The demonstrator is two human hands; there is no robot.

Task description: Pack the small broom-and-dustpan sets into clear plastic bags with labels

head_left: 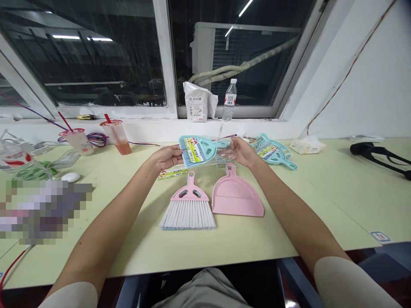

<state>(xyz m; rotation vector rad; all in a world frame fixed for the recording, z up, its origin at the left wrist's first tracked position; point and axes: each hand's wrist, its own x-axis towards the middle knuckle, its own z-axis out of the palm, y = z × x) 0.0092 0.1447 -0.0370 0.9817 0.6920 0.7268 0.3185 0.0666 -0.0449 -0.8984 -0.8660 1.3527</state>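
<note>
Between my two hands is a blue brush-and-dustpan set in a clear plastic wrapper with a printed label, held above the table. My left hand grips the wide brush end, thumb and fingers closed on it. My right hand pinches the wrapper near the handle end. Below, a pink hand brush with white bristles lies with its handle pointing away from me. To its right rests a pink dustpan. A yellow-green label card lies behind the brush, partly hidden.
Another wrapped blue set lies behind my right hand. Drink cups with red straws stand back left near coiled wires. On the sill are a water bottle and a wrapped box. Black glasses-like gear sits far right.
</note>
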